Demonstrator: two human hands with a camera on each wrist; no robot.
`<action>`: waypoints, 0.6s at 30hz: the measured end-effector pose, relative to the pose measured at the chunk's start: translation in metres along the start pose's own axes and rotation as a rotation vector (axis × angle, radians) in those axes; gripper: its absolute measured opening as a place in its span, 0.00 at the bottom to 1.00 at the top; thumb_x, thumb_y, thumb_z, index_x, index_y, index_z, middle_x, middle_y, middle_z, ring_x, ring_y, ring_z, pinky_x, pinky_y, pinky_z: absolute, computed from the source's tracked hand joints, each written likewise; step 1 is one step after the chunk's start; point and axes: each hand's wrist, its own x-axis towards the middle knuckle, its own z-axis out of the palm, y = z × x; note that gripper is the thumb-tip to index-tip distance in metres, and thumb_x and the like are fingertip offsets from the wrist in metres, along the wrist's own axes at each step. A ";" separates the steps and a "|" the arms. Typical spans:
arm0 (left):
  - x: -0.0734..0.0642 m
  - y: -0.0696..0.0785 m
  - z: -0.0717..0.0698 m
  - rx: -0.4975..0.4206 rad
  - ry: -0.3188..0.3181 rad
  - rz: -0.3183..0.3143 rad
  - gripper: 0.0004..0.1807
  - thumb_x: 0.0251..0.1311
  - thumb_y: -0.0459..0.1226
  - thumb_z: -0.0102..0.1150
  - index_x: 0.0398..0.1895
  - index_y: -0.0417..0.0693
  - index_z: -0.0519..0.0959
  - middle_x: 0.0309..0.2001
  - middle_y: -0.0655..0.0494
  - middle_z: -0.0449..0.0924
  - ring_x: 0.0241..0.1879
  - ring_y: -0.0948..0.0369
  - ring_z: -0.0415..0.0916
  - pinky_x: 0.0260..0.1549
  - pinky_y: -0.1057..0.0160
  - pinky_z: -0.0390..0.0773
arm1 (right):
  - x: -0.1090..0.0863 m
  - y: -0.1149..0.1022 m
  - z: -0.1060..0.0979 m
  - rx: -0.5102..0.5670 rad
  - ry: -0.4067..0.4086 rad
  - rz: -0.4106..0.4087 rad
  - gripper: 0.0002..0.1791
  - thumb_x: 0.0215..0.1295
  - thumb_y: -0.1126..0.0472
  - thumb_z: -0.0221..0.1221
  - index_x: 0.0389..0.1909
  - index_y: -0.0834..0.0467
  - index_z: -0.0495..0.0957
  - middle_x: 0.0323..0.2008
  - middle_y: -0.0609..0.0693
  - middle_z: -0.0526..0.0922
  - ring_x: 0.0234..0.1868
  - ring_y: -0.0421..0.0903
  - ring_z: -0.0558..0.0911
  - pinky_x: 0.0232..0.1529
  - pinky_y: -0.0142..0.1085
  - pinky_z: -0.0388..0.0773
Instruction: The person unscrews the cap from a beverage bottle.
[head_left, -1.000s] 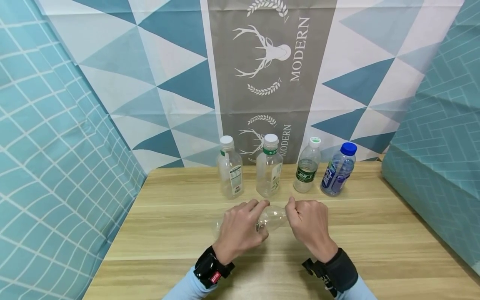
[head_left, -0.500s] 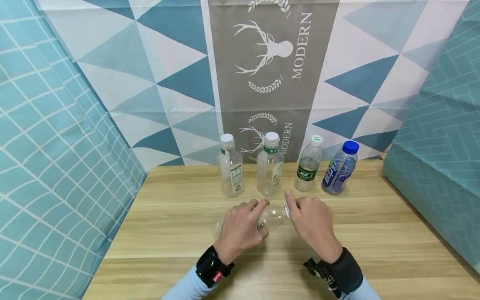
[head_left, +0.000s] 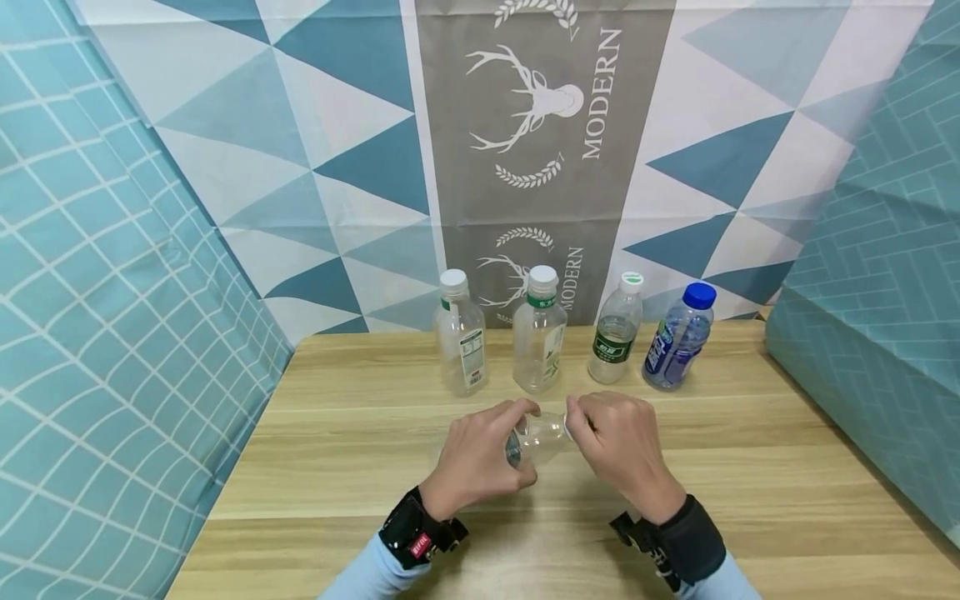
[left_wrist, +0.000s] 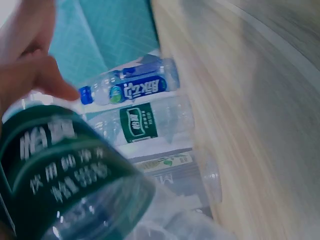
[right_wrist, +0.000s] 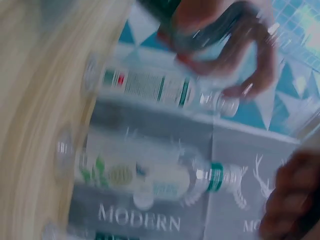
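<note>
A clear plastic water bottle (head_left: 547, 435) is held on its side above the table, its neck pointing right. Round its body curls my left hand (head_left: 478, 458), thumb and forefinger apart at the near edge. The bottle's dark green label (left_wrist: 60, 160) with white lettering fills the lower left of the left wrist view. My right hand (head_left: 618, 440) grips the white cap at the bottle's neck, with the thumb bent over it; the fingers hide most of the cap. In the right wrist view both hands are blurred.
Behind the hands stand several upright bottles: two clear ones with white caps, left (head_left: 461, 346) and middle (head_left: 540, 346), a green-labelled bottle (head_left: 613, 337), and a blue-capped bottle (head_left: 678, 337). A patterned cloth backs the wooden table (head_left: 360, 467); a teal covered block (head_left: 862, 417) borders its right side.
My right thumb, raised half a second ago with the white cap showing, is bent over the cap again. The left fingers have shifted and more green label shows. The standing bottles stay put.
</note>
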 end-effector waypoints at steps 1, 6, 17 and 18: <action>0.000 -0.001 -0.002 -0.045 -0.026 -0.002 0.35 0.35 0.43 0.74 0.56 0.61 0.78 0.34 0.69 0.81 0.25 0.71 0.71 0.19 0.73 0.67 | 0.000 0.002 0.000 -0.002 0.029 -0.063 0.25 0.68 0.57 0.51 0.09 0.46 0.57 0.12 0.36 0.54 0.17 0.31 0.49 0.22 0.25 0.43; 0.001 0.001 -0.003 -0.076 -0.051 0.004 0.36 0.34 0.42 0.74 0.56 0.60 0.78 0.35 0.68 0.81 0.26 0.71 0.72 0.20 0.73 0.67 | -0.001 0.005 -0.003 -0.030 0.023 -0.092 0.25 0.68 0.55 0.51 0.10 0.47 0.59 0.12 0.38 0.55 0.17 0.33 0.52 0.22 0.26 0.44; -0.003 0.003 0.008 0.372 0.158 0.080 0.36 0.33 0.38 0.71 0.56 0.57 0.79 0.35 0.61 0.84 0.23 0.62 0.76 0.20 0.64 0.76 | 0.003 -0.013 -0.007 -0.042 -0.399 0.557 0.40 0.80 0.33 0.33 0.07 0.49 0.60 0.10 0.43 0.59 0.13 0.45 0.62 0.16 0.38 0.57; -0.003 0.003 0.008 0.371 0.158 0.077 0.36 0.33 0.39 0.71 0.56 0.57 0.79 0.34 0.61 0.83 0.23 0.62 0.76 0.20 0.65 0.76 | 0.003 -0.013 -0.006 -0.039 -0.386 0.547 0.39 0.81 0.35 0.35 0.07 0.49 0.60 0.09 0.43 0.59 0.13 0.45 0.62 0.16 0.38 0.57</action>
